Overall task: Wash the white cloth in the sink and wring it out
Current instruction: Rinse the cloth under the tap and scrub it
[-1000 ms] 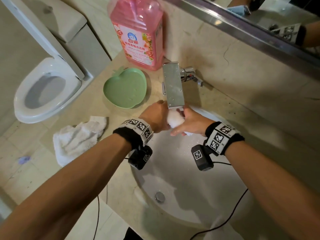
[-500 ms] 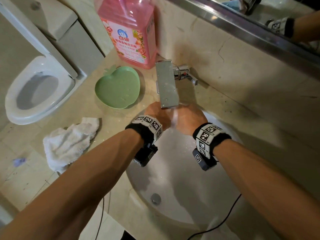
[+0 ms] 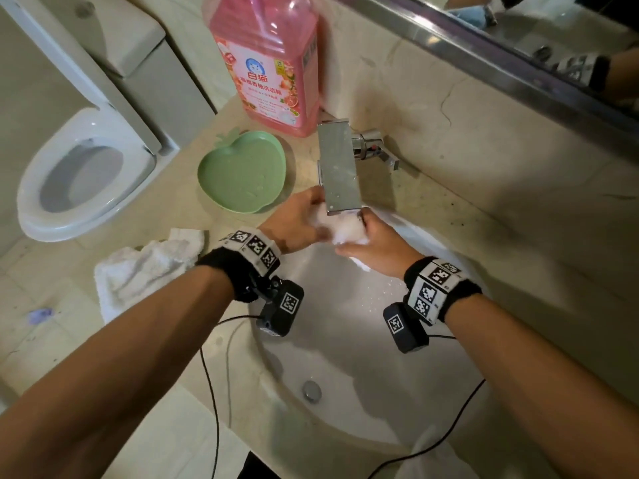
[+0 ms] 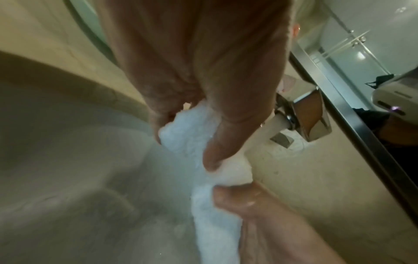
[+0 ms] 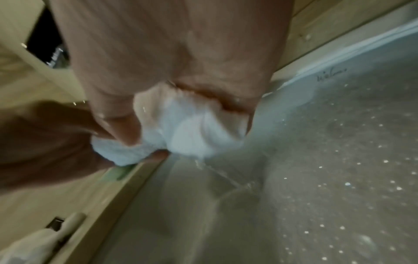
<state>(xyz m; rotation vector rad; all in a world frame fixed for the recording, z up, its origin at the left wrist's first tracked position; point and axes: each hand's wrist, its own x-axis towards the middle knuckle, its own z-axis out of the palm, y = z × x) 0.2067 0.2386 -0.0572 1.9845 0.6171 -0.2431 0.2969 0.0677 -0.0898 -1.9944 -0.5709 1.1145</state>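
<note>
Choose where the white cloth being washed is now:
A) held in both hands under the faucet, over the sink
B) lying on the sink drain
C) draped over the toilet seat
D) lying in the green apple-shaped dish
A: both the left hand and the right hand grip the white cloth just below the faucet, above the sink.

— How does the head view look?

— Evenly lit and fairly sharp. The marble counter (image 3: 466,188) is soft and warm in tone, the tap (image 3: 337,167) carries a dull sheen, and the arms throw faint shadows into the sink (image 3: 345,357). Straight lines bow toward the edges — the mirror frame (image 3: 484,60) curves, and the toilet (image 3: 86,174) stretches at the left.

— And the wrist views?

— Dimmer, grainier. In the left wrist view the hand is smeared and the basin is a grey haze; only the white cloth (image 4: 194,135) stands out bright. The right wrist view is motion-blurred throughout, with water drops on the basin showing as pale specks (image 5: 339,178).
</note>
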